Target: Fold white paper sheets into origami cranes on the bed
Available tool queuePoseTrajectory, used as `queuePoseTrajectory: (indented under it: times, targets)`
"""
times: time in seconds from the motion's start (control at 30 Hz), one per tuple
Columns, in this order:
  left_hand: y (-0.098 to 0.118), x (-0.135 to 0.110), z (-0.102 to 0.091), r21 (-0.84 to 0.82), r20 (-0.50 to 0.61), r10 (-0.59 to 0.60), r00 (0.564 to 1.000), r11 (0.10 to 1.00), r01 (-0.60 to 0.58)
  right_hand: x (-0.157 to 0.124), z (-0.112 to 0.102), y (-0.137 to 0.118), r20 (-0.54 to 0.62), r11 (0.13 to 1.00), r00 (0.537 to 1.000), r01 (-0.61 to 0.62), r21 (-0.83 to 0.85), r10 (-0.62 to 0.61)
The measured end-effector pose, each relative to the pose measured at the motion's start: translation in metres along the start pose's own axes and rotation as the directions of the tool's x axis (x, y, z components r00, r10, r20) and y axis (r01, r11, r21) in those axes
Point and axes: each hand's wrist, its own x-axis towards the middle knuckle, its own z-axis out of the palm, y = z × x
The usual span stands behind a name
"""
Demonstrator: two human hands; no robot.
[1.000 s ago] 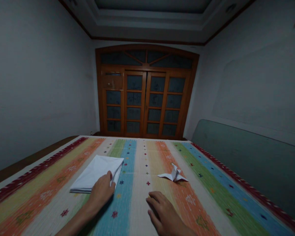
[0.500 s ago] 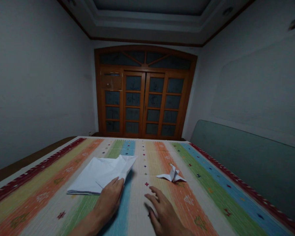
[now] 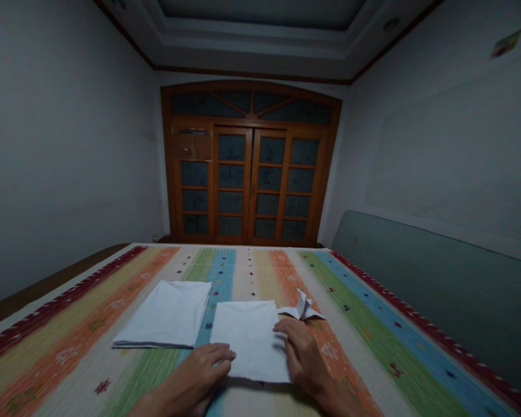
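A square white sheet of paper lies in front of me between my two hands, its near edge casting a shadow on the cloth. My left hand is at its lower left edge, fingers bent onto the paper. At the right edge, my right hand has curled fingers on the sheet, with the thumb lower along the edge. To the left rests a stack of white paper sheets. A folded white paper crane stands just beyond my right hand.
A striped, multicoloured tablecloth covers the table. The pale green back of a bench or seat runs along the right wall. Wooden doors with glass panes stand past the far edge of the table.
A sheet has come off the stack at left and now lies in the middle. My left hand has moved from the stack to that sheet; my right hand has come forward to its right edge.
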Motion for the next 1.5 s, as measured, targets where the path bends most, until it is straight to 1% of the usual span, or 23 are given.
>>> queuePoseTrajectory:
  times: [0.03, 0.1, 0.13, 0.2, 0.27, 0.3, 0.4, 0.5, 0.57, 0.67, 0.73, 0.77, 0.83, 0.87, 0.97, 1.0, 1.07, 1.17, 1.27, 1.33, 1.43, 1.5]
  targets:
    - [-0.002, -0.002, 0.000, -0.001, -0.005, -0.002, 1.000, 1.000, 0.002, 0.003, -0.004, 0.001, 0.017, 0.999, 0.999, -0.039, 0.025, 0.039]
    - [-0.005, -0.005, 0.001, -0.003, -0.025, -0.022, 0.999, 1.000, 0.022, 0.007, -0.009, 0.002, 0.079, 0.995, 0.994, -0.081, 0.062, 0.076]
    - [-0.007, -0.006, 0.002, -0.008, -0.036, -0.038, 0.999, 0.999, 0.038, 0.007, -0.010, 0.002, 0.119, 0.994, 0.991, -0.076, 0.075, 0.066]
    - [-0.009, -0.008, 0.005, -0.025, -0.039, -0.061, 0.997, 0.998, 0.060, 0.007, -0.012, -0.001, 0.204, 0.995, 0.979, -0.023, 0.101, 0.002]
    - [-0.011, -0.008, 0.007, -0.038, -0.027, -0.083, 0.996, 0.996, 0.082, 0.006, -0.013, -0.003, 0.285, 0.993, 0.957, 0.028, 0.117, -0.060]
    - [-0.012, -0.008, 0.008, -0.042, -0.021, -0.097, 0.995, 0.995, 0.096, 0.006, -0.014, -0.005, 0.325, 0.992, 0.943, 0.035, 0.120, -0.073]
    - [-0.015, -0.008, 0.008, -0.046, -0.029, -0.139, 0.990, 0.989, 0.138, 0.006, -0.017, -0.008, 0.416, 0.994, 0.908, 0.001, 0.111, -0.048]
    - [-0.021, -0.010, 0.010, -0.038, -0.027, -0.143, 0.989, 0.989, 0.142, 0.007, -0.020, -0.010, 0.472, 0.995, 0.881, -0.017, 0.099, -0.032]
    - [-0.027, -0.011, 0.013, -0.014, -0.035, -0.133, 0.991, 0.991, 0.132, 0.009, -0.021, -0.010, 0.522, 0.996, 0.853, -0.026, 0.085, -0.022]
    - [-0.039, -0.013, 0.022, 0.035, -0.081, -0.092, 0.992, 0.995, 0.095, 0.010, -0.022, -0.007, 0.619, 0.996, 0.785, -0.065, 0.053, 0.018]
    - [-0.048, -0.013, 0.029, 0.063, -0.142, -0.060, 0.988, 0.996, 0.070, 0.011, -0.022, -0.006, 0.659, 0.996, 0.751, -0.080, 0.037, 0.036]
    - [-0.052, -0.014, 0.032, 0.072, -0.181, -0.047, 0.982, 0.996, 0.061, 0.010, -0.022, -0.006, 0.666, 0.996, 0.746, -0.076, 0.036, 0.033]
    - [-0.060, -0.013, 0.037, 0.083, -0.259, -0.012, 0.966, 0.996, 0.034, 0.008, -0.022, -0.006, 0.655, 0.998, 0.755, -0.053, 0.043, 0.012]
    - [-0.062, -0.013, 0.039, 0.083, -0.283, -0.001, 0.959, 0.996, 0.025, 0.007, -0.021, -0.006, 0.639, 0.998, 0.769, -0.038, 0.048, -0.001]
    - [-0.065, -0.012, 0.039, 0.065, -0.327, 0.001, 0.945, 0.998, 0.022, 0.000, -0.016, -0.004, 0.544, 0.998, 0.838, 0.013, 0.058, -0.042]
    - [-0.064, -0.012, 0.038, 0.052, -0.338, -0.010, 0.941, 0.998, 0.030, -0.002, -0.014, -0.002, 0.505, 0.997, 0.861, 0.036, 0.065, -0.064]
    - [-0.061, -0.013, 0.035, 0.021, -0.341, -0.042, 0.939, 0.998, 0.052, -0.006, -0.009, 0.004, 0.445, 0.993, 0.889, 0.079, 0.087, -0.110]
    - [-0.058, -0.014, 0.030, -0.033, -0.314, -0.078, 0.946, 0.997, 0.071, -0.006, -0.005, 0.010, 0.360, 0.989, 0.925, 0.084, 0.122, -0.123]
    - [-0.057, -0.014, 0.027, -0.085, -0.299, -0.106, 0.948, 0.993, 0.085, -0.001, -0.007, 0.009, 0.332, 0.982, 0.938, 0.034, 0.184, -0.095]
    - [-0.056, -0.012, 0.025, -0.111, -0.305, -0.126, 0.944, 0.989, 0.096, 0.002, -0.010, 0.005, 0.328, 0.977, 0.943, -0.021, 0.213, -0.051]
    - [-0.051, -0.006, 0.022, -0.170, -0.324, -0.144, 0.935, 0.981, 0.092, 0.003, -0.011, 0.003, 0.302, 0.967, 0.950, -0.142, 0.210, 0.074]
    - [-0.046, -0.001, 0.019, -0.245, -0.313, -0.203, 0.928, 0.961, 0.128, 0.001, -0.008, 0.005, 0.272, 0.958, 0.950, -0.208, 0.199, 0.150]
